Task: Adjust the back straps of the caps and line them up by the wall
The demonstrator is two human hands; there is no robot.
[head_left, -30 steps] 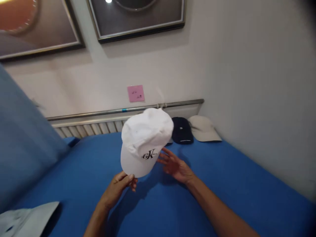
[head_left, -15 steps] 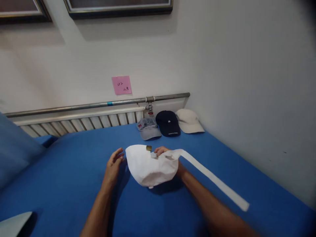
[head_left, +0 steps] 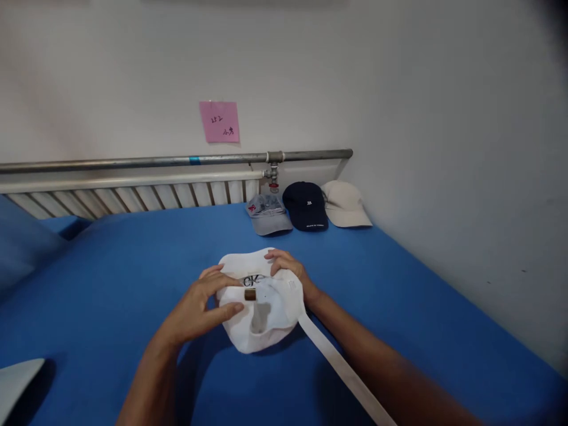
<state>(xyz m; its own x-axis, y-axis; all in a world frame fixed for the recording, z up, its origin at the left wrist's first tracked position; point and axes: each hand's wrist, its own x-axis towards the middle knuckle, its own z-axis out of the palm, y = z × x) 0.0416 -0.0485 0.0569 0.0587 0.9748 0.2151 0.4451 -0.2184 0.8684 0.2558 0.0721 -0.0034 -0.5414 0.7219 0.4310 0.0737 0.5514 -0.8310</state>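
Between my hands is a white baseball cap [head_left: 242, 337], its back opening toward me and black "CK" lettering showing through the gap. A brass-coloured buckle [head_left: 250, 294] sits on the left side of that opening. From the right side a long white strap [head_left: 341, 367] hangs loose toward the lower right. My left hand [head_left: 206, 305] grips the cap's left edge beside the buckle, thumb and fingers on either side of the fabric. My right hand [head_left: 290, 269] holds the far right edge, with its fingers over the brim side; the thumb is partly hidden.
A grey cap [head_left: 269, 216], a navy cap [head_left: 306, 207] and a beige cap [head_left: 347, 205] stand in a row at the back of the blue surface [head_left: 133, 278]. Behind runs a radiator [head_left: 177, 194] under a metal pipe [head_left: 155, 162]. A pale object [head_left: 18, 384] lies lower left.
My left hand, apart from the cap before, has taken hold of its left side. The cap has turned so its back opening faces me, and the strap now hangs more steeply down.
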